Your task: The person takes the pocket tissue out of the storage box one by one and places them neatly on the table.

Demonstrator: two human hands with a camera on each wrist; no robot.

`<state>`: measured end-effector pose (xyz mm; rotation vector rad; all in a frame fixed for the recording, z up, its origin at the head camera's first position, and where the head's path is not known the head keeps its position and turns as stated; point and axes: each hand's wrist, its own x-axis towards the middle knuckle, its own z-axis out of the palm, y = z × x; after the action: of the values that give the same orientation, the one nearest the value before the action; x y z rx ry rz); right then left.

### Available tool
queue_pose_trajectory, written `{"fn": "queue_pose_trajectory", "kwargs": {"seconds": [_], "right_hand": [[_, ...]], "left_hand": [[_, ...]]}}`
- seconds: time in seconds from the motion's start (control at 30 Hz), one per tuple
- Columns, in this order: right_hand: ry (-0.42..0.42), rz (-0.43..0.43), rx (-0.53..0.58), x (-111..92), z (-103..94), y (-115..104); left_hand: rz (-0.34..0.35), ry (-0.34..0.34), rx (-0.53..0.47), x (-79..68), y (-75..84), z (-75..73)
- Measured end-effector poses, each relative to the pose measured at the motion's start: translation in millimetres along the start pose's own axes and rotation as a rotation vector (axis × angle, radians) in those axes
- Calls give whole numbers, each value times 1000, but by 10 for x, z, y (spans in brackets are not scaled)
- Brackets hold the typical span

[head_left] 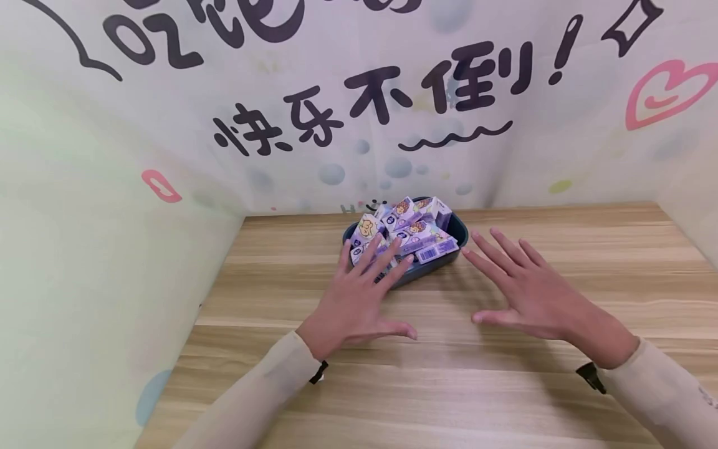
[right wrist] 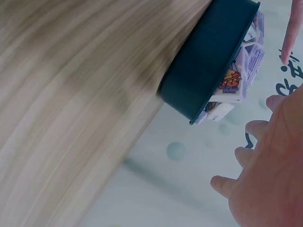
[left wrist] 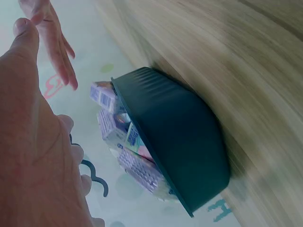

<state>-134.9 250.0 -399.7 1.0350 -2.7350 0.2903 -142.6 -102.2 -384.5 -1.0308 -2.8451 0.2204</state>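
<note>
Head view: a dark teal bin (head_left: pixel 433 268) stands on the wood-grain table (head_left: pixel 426 399), towards twelve o'clock, close to the backdrop (head_left: pixel 303 181). Small purple-and-white cartons (head_left: pixel 412 236) lie heaped in it at various angles, several rising above the rim; barcodes and cartoon prints show on some faces. At about half past seven from the bin, the left hand (head_left: pixel 353 302) has its fingers straight and spread, overlapping the near rim; the foreshortening makes contact with the cartons hard to judge. At four o'clock, the right hand (head_left: pixel 533 293) is likewise spread, apart from the bin, gripping nothing. Pale sleeves (head_left: pixel 252 399) cover both forearms, with a black strap (head_left: pixel 318 372) below the left wrist. Beyond, towards twelve o'clock, black lettering (head_left: pixel 382 103) crosses the backdrop; a pink heart (head_left: pixel 670 93) lies at two o'clock.
</note>
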Motion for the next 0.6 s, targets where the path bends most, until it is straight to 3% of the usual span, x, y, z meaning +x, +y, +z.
{"fn": "queue_pose_trajectory", "kwargs": {"seconds": [0.4, 0.5, 0.6], "right_hand": [[-32, 94, -1, -121, 26, 261], [-35, 110, 21, -116, 38, 314], [-28, 120, 117, -79, 43, 373]], "left_hand": [[-124, -38, -152, -162, -273, 83], [-178, -34, -244, -174, -338, 83], [-260, -6, -389, -164, -382, 85]]}}
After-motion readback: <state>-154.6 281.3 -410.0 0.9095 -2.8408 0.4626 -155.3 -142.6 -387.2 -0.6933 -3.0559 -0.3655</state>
